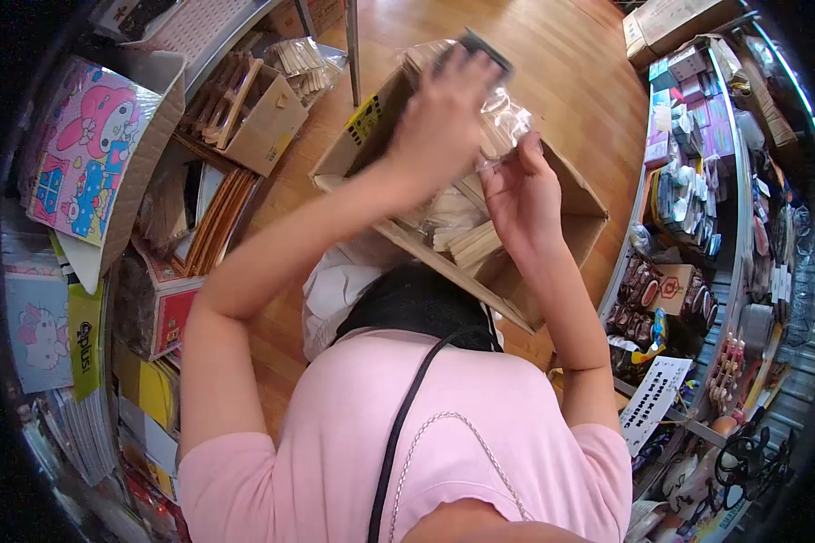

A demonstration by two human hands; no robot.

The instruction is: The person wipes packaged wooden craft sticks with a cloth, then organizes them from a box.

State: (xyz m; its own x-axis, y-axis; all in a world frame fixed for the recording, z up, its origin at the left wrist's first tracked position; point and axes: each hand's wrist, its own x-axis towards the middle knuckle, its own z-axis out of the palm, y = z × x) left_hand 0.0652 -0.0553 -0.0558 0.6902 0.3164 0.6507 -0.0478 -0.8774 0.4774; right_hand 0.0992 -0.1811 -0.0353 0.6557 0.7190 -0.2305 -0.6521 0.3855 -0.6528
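My right hand point(527, 195) pinches a clear plastic packet of flat wooden sticks point(505, 127) by its near end, thumb up. My left hand point(444, 122), smeared by motion, reaches over the packet's far side. Under its fingers shows a dark, flat, rectangular object point(489, 56) whose kind I cannot make out; the hand appears to grip it. Below both hands an open cardboard box point(578, 192) sits tilted across the view. Inside it lie more plastic-wrapped bundles of wooden sticks point(473, 244), partly hidden by my hands.
On the left, shelves hold a small carton of wooden items point(267, 127), wooden frames point(215, 226) and a pink cartoon-printed pack point(91, 149). A crowded shelf point(688, 199) with brown bags point(638, 299) runs along the right. Wooden flooring point(561, 45) lies between.
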